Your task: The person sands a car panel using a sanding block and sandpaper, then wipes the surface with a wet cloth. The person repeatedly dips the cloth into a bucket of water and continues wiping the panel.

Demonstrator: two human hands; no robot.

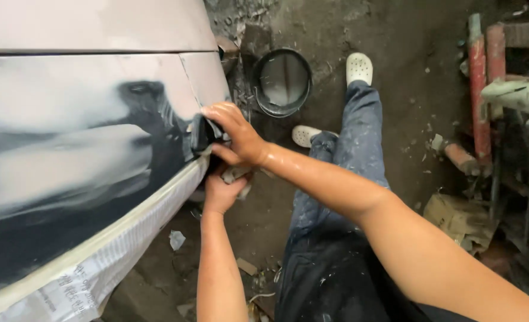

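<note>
My right hand (234,134) grips a dark sanding block (202,134) and presses it against the wet grey car panel (67,155) near its lower right end. My left hand (221,189) sits just below, mostly hidden under the right wrist, closed on a crumpled pale scrap (236,175), perhaps paper or cloth. Along the panel's lower edge runs masking tape with newspaper (97,262).
A black bucket (281,82) of water stands on the dirty floor beyond the panel's end. My legs in paint-spattered jeans and white clogs (358,68) are to the right. Red pipes (482,89) and cardboard (461,217) clutter the far right.
</note>
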